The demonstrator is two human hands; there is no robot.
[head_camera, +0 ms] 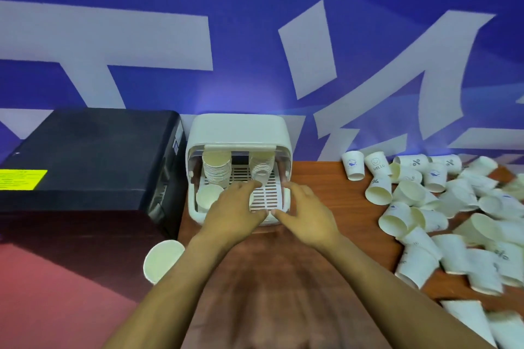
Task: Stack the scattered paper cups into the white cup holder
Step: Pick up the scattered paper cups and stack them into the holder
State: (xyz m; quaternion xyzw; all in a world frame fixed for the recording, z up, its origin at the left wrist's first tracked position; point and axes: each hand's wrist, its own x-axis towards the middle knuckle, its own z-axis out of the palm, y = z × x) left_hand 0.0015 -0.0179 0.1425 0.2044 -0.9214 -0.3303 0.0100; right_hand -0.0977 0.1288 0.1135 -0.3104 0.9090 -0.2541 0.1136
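Observation:
The white cup holder (238, 129) stands against the blue wall with its slatted tray (268, 193) pulled out toward me. Inside, a tall stack of paper cups (217, 168) stands at the left and a shorter stack (262, 164) at the right. A single cup (207, 197) sits at the tray's front left. My left hand (235, 211) rests on the tray's middle with fingers extended. My right hand (304, 214) touches the tray's front right corner, fingers loosely spread. Neither hand holds a cup. Several scattered paper cups (442, 207) lie at the right.
A black machine (85, 159) with a yellow label stands left of the holder. One cup (163, 259) lies on its side at the wooden table's (326, 178) left edge. The cup pile covers the table's right side down to the front edge.

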